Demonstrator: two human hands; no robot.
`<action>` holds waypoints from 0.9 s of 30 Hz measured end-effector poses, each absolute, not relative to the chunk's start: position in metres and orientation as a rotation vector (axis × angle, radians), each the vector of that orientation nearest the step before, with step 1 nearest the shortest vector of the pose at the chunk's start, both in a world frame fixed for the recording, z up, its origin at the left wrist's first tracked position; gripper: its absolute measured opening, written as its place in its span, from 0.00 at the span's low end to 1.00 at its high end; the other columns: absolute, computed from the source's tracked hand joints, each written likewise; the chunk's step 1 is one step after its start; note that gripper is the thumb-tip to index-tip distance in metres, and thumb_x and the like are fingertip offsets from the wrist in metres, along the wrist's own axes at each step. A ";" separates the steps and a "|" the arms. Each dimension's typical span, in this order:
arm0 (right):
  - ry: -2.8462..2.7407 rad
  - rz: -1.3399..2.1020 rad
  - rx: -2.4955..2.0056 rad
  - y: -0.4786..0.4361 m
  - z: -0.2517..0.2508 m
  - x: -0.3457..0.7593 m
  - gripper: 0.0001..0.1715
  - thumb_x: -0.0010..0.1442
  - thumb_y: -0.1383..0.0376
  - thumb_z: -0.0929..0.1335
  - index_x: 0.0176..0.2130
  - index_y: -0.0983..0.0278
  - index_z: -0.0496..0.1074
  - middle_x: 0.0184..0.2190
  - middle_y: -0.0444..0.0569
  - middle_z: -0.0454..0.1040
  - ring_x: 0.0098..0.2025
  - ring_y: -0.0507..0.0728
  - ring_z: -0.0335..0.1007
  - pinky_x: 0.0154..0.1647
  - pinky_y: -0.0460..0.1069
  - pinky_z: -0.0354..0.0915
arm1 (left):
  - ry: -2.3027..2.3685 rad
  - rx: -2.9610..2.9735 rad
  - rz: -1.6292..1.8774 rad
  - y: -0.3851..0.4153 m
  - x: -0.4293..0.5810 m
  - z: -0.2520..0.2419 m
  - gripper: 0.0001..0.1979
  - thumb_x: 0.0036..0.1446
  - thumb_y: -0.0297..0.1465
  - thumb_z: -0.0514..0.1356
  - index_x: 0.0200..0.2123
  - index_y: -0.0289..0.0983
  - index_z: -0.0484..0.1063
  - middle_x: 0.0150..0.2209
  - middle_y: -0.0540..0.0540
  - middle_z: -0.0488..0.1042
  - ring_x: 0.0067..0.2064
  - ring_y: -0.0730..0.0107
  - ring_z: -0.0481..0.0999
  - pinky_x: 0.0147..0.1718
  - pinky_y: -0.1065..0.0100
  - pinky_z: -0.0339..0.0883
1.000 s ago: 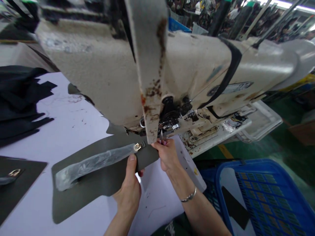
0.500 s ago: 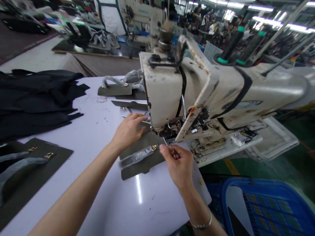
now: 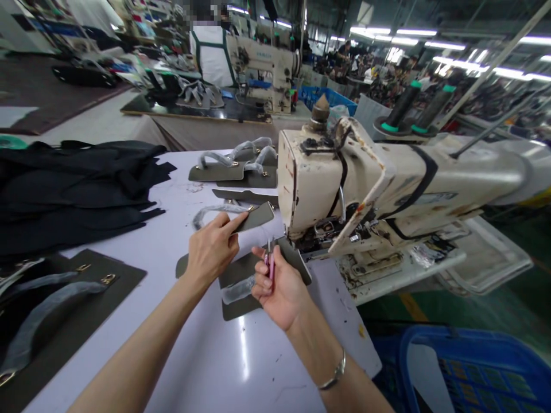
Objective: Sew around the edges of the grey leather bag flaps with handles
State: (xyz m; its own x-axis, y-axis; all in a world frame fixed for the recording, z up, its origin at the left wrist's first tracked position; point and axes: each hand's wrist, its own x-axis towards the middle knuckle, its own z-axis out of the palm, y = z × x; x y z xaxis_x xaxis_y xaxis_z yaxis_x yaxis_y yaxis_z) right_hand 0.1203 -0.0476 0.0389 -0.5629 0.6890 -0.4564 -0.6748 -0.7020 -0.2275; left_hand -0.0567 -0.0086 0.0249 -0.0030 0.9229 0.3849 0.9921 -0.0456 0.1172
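Right grip [image 3: 278,288] is closed around small pink-handled snips [image 3: 270,265], tips up, fingers curled in (no thread visible at the tips, too small to tell). Left grip [image 3: 210,249] is spread flat, not clasping anything, with the index finger lying on a narrow grey panel [image 3: 257,217] whose plastic-wrapped strap [image 3: 214,213] curves away to the left.

A second grey panel [image 3: 243,281] lies under and just beyond the right grip, its far end reaching the foot area of the sewing machine [image 3: 331,183]. A wrapped strap [image 3: 236,289] sits on it, and a metal fitting can't be made out there. Both panels are on the white bench [image 3: 206,358], near the machine.

Left of them are a black fabric pile [image 3: 73,198] and a dark panel stack [image 3: 73,310] with straps. More strapped panels [image 3: 235,171] lie past the machine. A blue basket [image 3: 447,358] sits on the floor, right of the bench.
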 end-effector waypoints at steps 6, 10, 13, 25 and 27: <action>0.014 2.252 -0.633 -0.041 0.043 0.108 0.24 0.76 0.55 0.59 0.40 0.67 0.75 0.22 0.38 0.58 0.17 0.44 0.42 0.18 0.40 0.44 | -2.029 -2.056 -0.583 -0.019 -0.048 0.031 0.27 0.64 0.28 0.52 0.65 0.44 0.71 0.38 0.44 0.73 0.36 0.62 0.74 0.31 0.64 0.59; 0.065 2.175 -0.636 -0.030 0.043 0.102 0.23 0.77 0.59 0.57 0.38 0.67 0.73 0.21 0.37 0.57 0.16 0.44 0.43 0.17 0.40 0.44 | -2.035 -2.054 -0.587 -0.022 -0.048 0.033 0.27 0.64 0.28 0.52 0.65 0.43 0.70 0.39 0.44 0.73 0.37 0.62 0.74 0.31 0.64 0.58; 0.066 2.097 -0.681 -0.027 0.042 0.101 0.20 0.76 0.62 0.59 0.35 0.66 0.71 0.19 0.36 0.55 0.16 0.45 0.43 0.17 0.41 0.42 | -2.041 -2.033 -0.597 -0.022 -0.050 0.032 0.27 0.65 0.28 0.51 0.65 0.43 0.71 0.37 0.44 0.73 0.34 0.63 0.73 0.30 0.64 0.57; 0.066 2.189 -0.606 -0.028 0.046 0.094 0.22 0.76 0.59 0.57 0.37 0.66 0.72 0.21 0.39 0.57 0.17 0.45 0.44 0.18 0.41 0.46 | -1.978 -1.978 -0.612 -0.022 -0.056 0.030 0.26 0.64 0.26 0.54 0.64 0.43 0.72 0.34 0.45 0.72 0.32 0.64 0.71 0.29 0.65 0.56; 0.058 2.139 -0.628 -0.022 0.045 0.093 0.21 0.76 0.62 0.58 0.35 0.66 0.70 0.20 0.37 0.55 0.17 0.45 0.42 0.18 0.41 0.44 | -1.935 -1.967 -0.628 -0.022 -0.058 0.031 0.26 0.65 0.26 0.54 0.64 0.44 0.72 0.33 0.46 0.72 0.31 0.66 0.70 0.29 0.65 0.55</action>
State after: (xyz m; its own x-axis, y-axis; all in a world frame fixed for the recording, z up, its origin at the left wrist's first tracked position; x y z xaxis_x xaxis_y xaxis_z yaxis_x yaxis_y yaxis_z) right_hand 0.0932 -0.0217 0.0452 -0.4843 0.7466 -0.4562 -0.7703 -0.6110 -0.1822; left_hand -0.0581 -0.0220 0.0312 -0.0090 0.8597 0.5108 0.9958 -0.0390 0.0833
